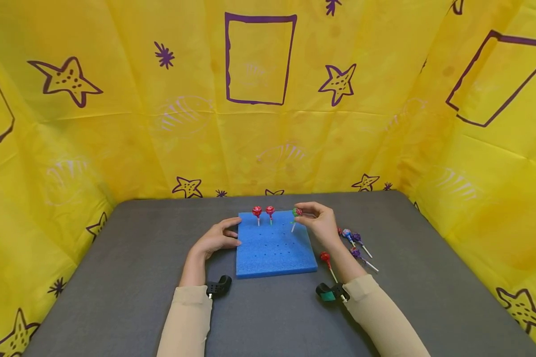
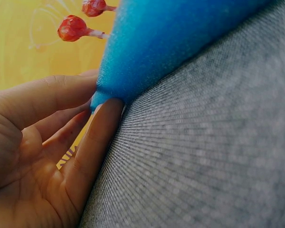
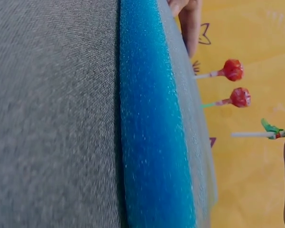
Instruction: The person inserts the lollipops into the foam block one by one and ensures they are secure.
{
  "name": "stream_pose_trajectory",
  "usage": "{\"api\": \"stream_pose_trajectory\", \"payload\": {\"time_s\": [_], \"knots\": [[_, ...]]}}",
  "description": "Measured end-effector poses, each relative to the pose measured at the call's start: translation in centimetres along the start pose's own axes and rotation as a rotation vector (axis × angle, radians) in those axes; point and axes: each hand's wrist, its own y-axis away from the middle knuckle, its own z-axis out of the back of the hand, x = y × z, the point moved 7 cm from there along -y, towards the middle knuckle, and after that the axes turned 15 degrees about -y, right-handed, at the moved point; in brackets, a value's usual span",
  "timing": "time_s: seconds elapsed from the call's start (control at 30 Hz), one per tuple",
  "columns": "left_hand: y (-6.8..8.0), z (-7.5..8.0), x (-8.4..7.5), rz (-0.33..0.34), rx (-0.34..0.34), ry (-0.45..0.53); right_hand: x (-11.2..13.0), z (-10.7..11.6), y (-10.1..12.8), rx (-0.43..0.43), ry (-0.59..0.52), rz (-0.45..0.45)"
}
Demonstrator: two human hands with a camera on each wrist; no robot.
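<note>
A blue foam board (image 1: 274, 265) with rows of small holes lies on the table. Two red-wrapped lollipops (image 1: 256, 211) (image 3: 233, 70) stand upright in its far part. With thumb and fingers, my left hand (image 1: 216, 238) grips the board's left edge, seen closely in the left wrist view. Over the far right of the board, my right hand (image 1: 322, 225) pinches a green-and-red lollipop (image 1: 297, 212) by its head. Its white stick points down, the tip apart from the foam in the right wrist view. Most of that hand is outside the right wrist view.
Right of the board, a red lollipop (image 1: 325, 257) lies beside my right forearm. Beyond the forearm lie a blue lollipop (image 1: 347, 234), purple lollipops (image 1: 355, 253) and a partly hidden red one (image 1: 339, 231). Yellow patterned cloth (image 1: 259, 144) encloses the grey table (image 1: 138, 277).
</note>
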Motion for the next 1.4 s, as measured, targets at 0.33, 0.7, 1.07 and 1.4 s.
{"api": "stream_pose_trajectory", "payload": {"time_s": [0.33, 0.7, 1.07, 1.4], "knots": [[0.0, 0.0, 0.0, 0.015, 0.002, -0.007, -0.4, -1.0, -1.0, -0.032, 0.027, -0.004], [0.0, 0.0, 0.0, 0.009, 0.000, 0.006, -1.3, -1.7, -1.8, -0.075, 0.051, 0.007], [0.2, 0.0, -0.1, 0.013, -0.009, 0.011, -2.3, -2.0, -2.0, -0.096, 0.076, -0.036], [0.2, 0.0, -0.3, -0.015, -0.012, 0.011, -2.6, -2.0, -2.1, -0.089, 0.091, -0.012]]}}
